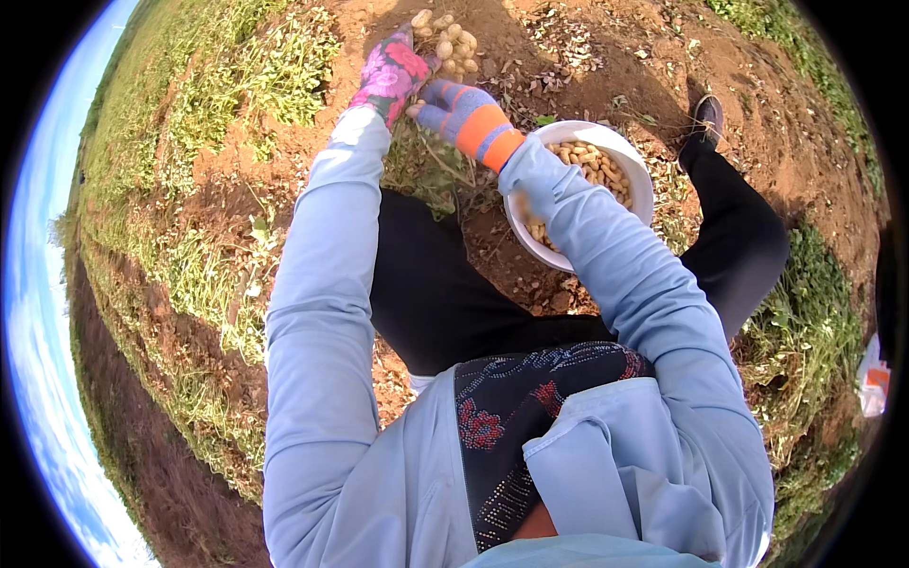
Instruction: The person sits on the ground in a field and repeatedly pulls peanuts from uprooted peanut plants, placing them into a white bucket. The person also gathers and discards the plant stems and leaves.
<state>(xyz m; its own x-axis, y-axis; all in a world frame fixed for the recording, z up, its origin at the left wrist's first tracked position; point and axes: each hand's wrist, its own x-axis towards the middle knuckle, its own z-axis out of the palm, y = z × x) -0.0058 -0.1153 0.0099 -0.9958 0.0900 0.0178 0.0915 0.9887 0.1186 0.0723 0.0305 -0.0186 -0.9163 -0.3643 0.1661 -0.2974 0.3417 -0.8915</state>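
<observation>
My left hand (pixel 394 74), in a pink and red floral glove, is closed around a peanut plant whose cluster of pods (pixel 454 44) sticks out beyond the fingers. The plant's green leaves and stems (pixel 426 160) hang below that hand, between my legs. Beside it, my right hand (pixel 465 121) wears a purple and orange striped glove with a bare fingertip showing; its fingers are partly bent near the stems, and whether they grip anything is unclear. Under my right forearm stands a white bucket (pixel 643 177) holding loose peanuts (pixel 593 167).
My bent legs frame the bucket, with a dark shoe (pixel 708 117) at the upper right. Peanut plants (pixel 256 78) lie in rows on brown soil at left. More greenery (pixel 809 319) is at right, near a white and orange bag (pixel 875 376).
</observation>
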